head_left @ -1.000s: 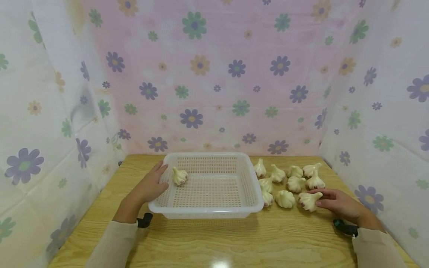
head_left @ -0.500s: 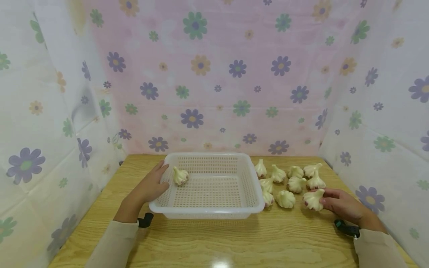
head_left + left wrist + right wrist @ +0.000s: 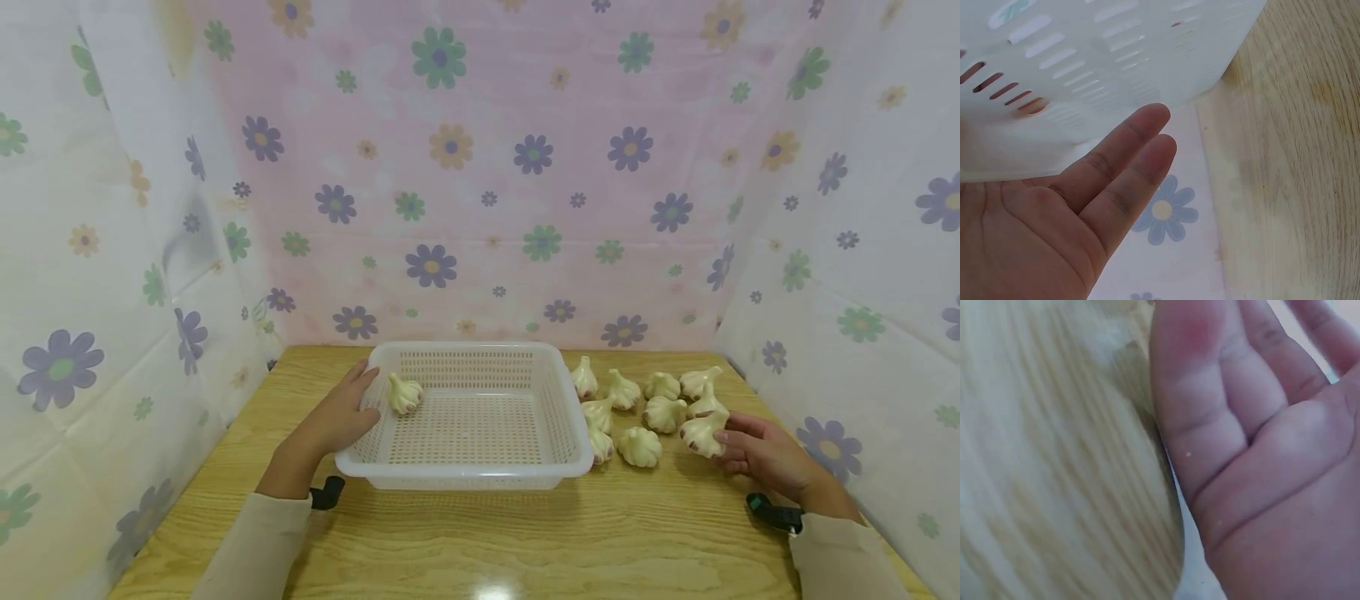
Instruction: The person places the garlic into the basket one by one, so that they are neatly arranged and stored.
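In the head view my right hand (image 3: 768, 454) pinches a pale garlic bulb (image 3: 702, 435) between thumb and fingers, its stem pointing up and right, at the near right of the bulb group. It overlaps another bulb behind it. The right wrist view shows my palm (image 3: 1272, 475) and bent fingers, with the held bulb out of sight. My left hand (image 3: 336, 419) holds the left rim of a white slotted plastic basket (image 3: 465, 471), thumb on the inner side. Seen from the left wrist, two fingers (image 3: 1129, 169) stretch along the basket's outside. One garlic bulb (image 3: 405, 394) lies inside, near that hand.
Several garlic bulbs (image 3: 640, 447) lie on the wooden table (image 3: 450, 542) right of the basket, the closest ones against its right side in this view. Flowered cloth (image 3: 480, 208) walls off the back and both sides.
My right hand has raised the garlic bulb slightly and shifted it a little right, towards the bulb behind. The left hand and basket stay in place.
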Tool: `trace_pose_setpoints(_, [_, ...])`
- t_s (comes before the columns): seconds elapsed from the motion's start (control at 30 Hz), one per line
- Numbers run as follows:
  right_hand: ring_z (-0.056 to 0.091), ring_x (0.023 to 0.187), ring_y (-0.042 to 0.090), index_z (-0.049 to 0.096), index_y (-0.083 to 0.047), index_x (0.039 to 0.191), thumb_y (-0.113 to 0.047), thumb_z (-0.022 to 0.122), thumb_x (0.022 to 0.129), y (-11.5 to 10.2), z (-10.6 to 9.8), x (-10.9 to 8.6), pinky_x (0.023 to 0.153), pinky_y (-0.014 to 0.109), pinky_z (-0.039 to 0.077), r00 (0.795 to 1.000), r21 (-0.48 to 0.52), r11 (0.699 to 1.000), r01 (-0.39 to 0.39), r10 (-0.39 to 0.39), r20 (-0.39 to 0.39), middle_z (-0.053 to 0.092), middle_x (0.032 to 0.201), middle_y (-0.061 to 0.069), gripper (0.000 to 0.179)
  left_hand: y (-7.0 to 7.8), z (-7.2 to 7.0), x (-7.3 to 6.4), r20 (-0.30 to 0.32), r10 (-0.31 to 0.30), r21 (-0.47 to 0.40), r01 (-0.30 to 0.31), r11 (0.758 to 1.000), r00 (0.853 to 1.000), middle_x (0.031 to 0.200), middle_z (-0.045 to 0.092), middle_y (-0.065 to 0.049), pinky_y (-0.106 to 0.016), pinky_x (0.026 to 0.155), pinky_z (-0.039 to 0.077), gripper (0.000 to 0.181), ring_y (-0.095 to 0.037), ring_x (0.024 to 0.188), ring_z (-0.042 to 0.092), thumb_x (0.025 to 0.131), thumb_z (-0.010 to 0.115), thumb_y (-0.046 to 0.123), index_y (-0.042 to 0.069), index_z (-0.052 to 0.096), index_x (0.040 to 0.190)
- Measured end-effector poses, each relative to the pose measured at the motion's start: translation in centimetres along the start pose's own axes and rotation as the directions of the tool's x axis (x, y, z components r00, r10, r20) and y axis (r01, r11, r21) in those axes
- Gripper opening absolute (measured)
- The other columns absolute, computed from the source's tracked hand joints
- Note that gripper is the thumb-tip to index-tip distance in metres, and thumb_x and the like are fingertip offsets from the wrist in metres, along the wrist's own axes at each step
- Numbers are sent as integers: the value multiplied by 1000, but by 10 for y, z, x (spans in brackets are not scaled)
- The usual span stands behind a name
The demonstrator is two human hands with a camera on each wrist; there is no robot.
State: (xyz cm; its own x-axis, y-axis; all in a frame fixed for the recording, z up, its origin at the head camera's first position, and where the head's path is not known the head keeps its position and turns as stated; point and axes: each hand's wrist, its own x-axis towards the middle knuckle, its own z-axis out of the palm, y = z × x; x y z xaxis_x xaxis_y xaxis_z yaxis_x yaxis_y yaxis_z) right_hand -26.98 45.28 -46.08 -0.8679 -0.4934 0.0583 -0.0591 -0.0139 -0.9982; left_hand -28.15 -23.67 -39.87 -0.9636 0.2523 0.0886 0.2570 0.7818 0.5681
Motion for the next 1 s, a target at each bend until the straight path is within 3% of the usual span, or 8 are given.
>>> trace_pose_setpoints(0.1, [75, 103, 17, 67, -25, 133, 2, 37, 108, 0, 1, 0, 84, 35, 62, 1000, 22, 1000, -3, 3, -10, 73, 120, -3, 47, 0, 0, 1, 1, 1, -4, -1, 1000, 1000, 173, 6, -21, -70, 119, 25, 76, -50, 157, 13, 93, 54, 17, 1, 27, 163])
trace_pose_setpoints(0.23, [74, 107, 17, 64, -33, 127, 4, 44, 106, 0, 3, -1, 88, 32, 61, 999, 21, 1000, -2, 3, -51, 69, 122, -13, 47, 0, -1, 1, -1, 0, 1, 0, 1000, 1000, 174, 6, -21, -70, 119, 25, 76, -50, 157, 13, 94, 53, 17, 1, 27, 163])
trace_pose_setpoints(0.4, [74, 109, 18, 60, -38, 132, 8, 43, 104, -2, 3, 0, 89, 30, 60, 999, 7, 999, 43, -43, 2, 63, 133, -20, 56, 0, -1, 0, 2, -5, -2, 5, 1000, 1000, 174, 5, -20, -71, 118, 25, 75, -50, 157, 13, 94, 52, 17, 2, 26, 163])
trace_pose_setpoints(0.5, [75, 107, 18, 56, -31, 138, 6, 46, 104, -11, 7, 3, 87, 30, 61, 998, -113, 992, 55, -58, -24, 61, 133, -23, 52, 1, -1, 0, 6, -7, -10, 7, 1000, 1000, 174, 5, -20, -71, 118, 24, 75, -50, 157, 12, 94, 52, 17, 2, 26, 163])
trace_pose_setpoints(0.63, [75, 104, 14, 37, 1, 155, -2, 54, 103, -28, 17, 10, 81, 32, 60, 990, -365, 931, -6, -45, -131, 53, 133, -30, 55, 2, -1, 1, 6, -7, -5, 7, 1000, 1000, 174, 5, -20, -71, 118, 24, 75, -51, 156, 13, 94, 53, 16, 2, 26, 163])
trace_pose_setpoints(0.73, [74, 104, 9, 23, 19, 154, -7, 57, 103, -40, 24, 17, 80, 35, 60, 986, -481, 875, -46, -39, -165, 50, 145, -9, 67, 3, -2, 0, 8, -8, -6, 8, 1000, 1000, 173, 5, -21, -71, 118, 23, 76, -51, 156, 12, 94, 53, 16, 2, 27, 163])
trace_pose_setpoints(0.87, [62, 109, -10, 29, 15, 155, -14, 61, 103, -58, 34, 29, 83, 28, 59, 980, -564, 822, -75, -42, -192, 40, 154, 32, 68, 4, -2, -1, 11, -11, -8, 11, 1000, 1000, 173, 5, -21, -71, 118, 23, 76, -51, 156, 12, 94, 53, 16, 1, 27, 163])
trace_pose_setpoints(1.0, [51, 111, -19, 32, 10, 156, -21, 65, 102, -77, 45, 42, 86, 19, 55, 977, -610, 786, -97, -42, -209, 39, 155, 34, 70, 3, -1, -2, 8, -7, -3, 7, 1000, 1000, 173, 5, -22, -71, 118, 24, 75, -51, 156, 13, 94, 53, 16, 1, 27, 163])
